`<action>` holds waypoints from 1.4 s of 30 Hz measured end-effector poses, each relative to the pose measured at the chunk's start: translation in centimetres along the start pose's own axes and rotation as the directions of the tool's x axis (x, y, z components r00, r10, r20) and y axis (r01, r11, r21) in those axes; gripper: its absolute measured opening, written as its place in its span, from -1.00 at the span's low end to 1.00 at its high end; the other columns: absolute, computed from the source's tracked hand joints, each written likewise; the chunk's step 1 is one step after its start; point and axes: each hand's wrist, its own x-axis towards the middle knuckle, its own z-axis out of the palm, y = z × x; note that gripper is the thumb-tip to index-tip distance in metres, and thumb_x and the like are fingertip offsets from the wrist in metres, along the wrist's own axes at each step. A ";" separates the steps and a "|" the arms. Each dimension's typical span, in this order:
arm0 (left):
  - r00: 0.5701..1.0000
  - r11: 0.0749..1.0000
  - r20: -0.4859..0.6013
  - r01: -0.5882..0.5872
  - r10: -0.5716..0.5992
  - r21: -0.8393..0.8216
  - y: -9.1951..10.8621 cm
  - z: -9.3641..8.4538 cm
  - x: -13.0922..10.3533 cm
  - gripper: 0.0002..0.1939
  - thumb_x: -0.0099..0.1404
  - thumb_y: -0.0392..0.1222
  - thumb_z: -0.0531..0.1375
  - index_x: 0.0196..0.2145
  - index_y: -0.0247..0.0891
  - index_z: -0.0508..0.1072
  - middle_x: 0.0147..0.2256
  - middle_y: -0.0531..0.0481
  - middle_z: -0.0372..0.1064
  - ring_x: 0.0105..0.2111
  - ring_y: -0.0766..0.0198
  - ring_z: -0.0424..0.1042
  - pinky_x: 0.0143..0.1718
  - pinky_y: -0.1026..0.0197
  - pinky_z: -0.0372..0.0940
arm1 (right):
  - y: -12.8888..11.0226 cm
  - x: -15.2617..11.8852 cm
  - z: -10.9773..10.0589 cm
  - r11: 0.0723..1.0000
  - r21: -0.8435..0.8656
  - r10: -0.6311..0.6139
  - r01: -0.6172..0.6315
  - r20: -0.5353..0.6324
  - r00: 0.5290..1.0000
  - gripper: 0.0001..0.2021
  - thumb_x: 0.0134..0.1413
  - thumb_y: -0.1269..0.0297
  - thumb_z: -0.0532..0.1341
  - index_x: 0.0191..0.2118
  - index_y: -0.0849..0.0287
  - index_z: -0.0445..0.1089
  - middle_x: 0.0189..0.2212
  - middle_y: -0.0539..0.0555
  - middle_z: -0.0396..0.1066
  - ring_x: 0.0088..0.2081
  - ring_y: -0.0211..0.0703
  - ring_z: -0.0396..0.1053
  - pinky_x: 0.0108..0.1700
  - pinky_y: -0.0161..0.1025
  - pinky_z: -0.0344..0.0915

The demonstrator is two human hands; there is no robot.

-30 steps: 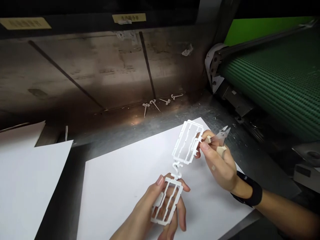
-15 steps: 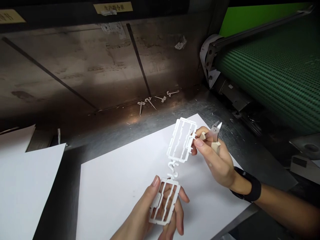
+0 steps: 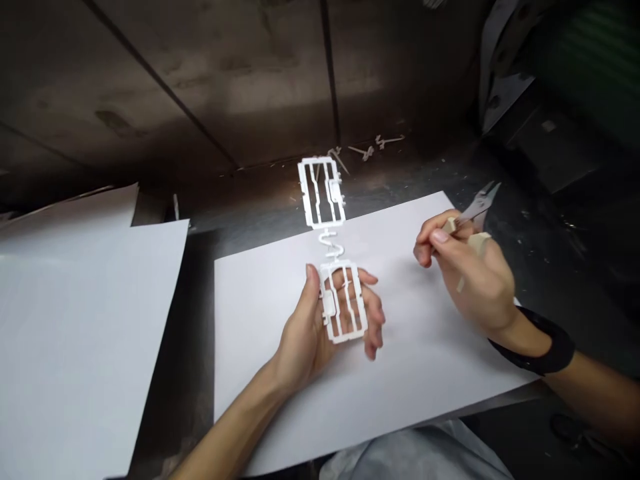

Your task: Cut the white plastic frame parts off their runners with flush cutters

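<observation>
Resting in my left hand (image 3: 320, 313) is a white plastic part made of two slotted frames. The lower frame (image 3: 358, 293) lies over my palm, with the thumb at its left edge and the fingers behind it. A curvy S-shaped runner (image 3: 331, 245) links it to the upper frame (image 3: 306, 193), which sticks out past the paper's far edge. My right hand (image 3: 467, 273) is closed around side cutters (image 3: 477, 207), held off to the right with the jaws pointing up and away. Thumb and forefinger pinch together; the cutters touch nothing.
A large white sheet (image 3: 270, 413) covers the metal bench under my hands. Other white sheets (image 3: 90, 333) lie at the left. Several thin plastic scraps (image 3: 367, 152) lie along the foot of the metal back wall (image 3: 270, 87). Dark machinery (image 3: 535, 133) stands at the right.
My right hand has let go of the upper frame and moved right with the cutters. My left hand now carries the linked frames alone, turned more upright. The view has tilted down and left.
</observation>
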 end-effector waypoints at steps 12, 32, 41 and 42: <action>0.999 0.999 -0.045 0.017 -0.019 -0.047 1.0 0.0 0.1 -0.33 0.66 0.27 -0.10 0.13 -0.38 0.51 -0.08 -0.28 0.51 -0.28 0.07 0.58 -0.24 0.11 0.54 | 0.1 0.0 0.3 0.999 -0.053 0.000 0.001 0.021 1.000 -0.80 0.50 0.13 0.31 -0.22 0.06 0.54 -0.32 0.10 0.31 -0.27 0.03 0.31 -0.17 -0.07 0.24; 0.999 0.999 0.022 0.045 -0.045 0.028 0.5 -0.3 -0.1 -0.28 0.65 0.30 -0.13 0.15 -0.36 0.52 -0.08 -0.29 0.48 -0.26 0.09 0.52 -0.22 0.14 0.48 | 0.6 -0.5 0.4 0.997 -0.063 0.051 -0.048 0.042 0.998 -0.80 0.58 0.17 0.24 -0.15 0.07 0.52 -0.28 0.08 0.34 -0.24 0.01 0.30 -0.13 -0.07 0.21; 0.994 0.997 0.074 0.074 -0.077 0.034 0.2 -0.4 -0.5 -0.25 0.64 0.34 -0.11 0.12 -0.37 0.58 -0.12 -0.25 0.46 -0.28 0.18 0.44 -0.24 0.21 0.42 | 0.7 -0.8 0.4 0.994 -0.078 0.079 -0.073 0.068 0.995 -0.79 0.64 0.15 0.19 -0.10 0.08 0.49 -0.25 0.04 0.31 -0.21 -0.05 0.28 -0.08 -0.09 0.18; 0.993 0.996 0.083 0.078 -0.080 0.032 0.2 -0.4 -0.5 -0.25 0.64 0.34 -0.09 0.12 -0.37 0.58 -0.13 -0.24 0.46 -0.28 0.19 0.43 -0.24 0.21 0.41 | 0.7 -0.7 0.4 0.994 -0.078 0.077 -0.072 0.068 0.995 -0.79 0.64 0.16 0.19 -0.10 0.08 0.49 -0.25 0.04 0.31 -0.21 -0.05 0.28 -0.08 -0.09 0.18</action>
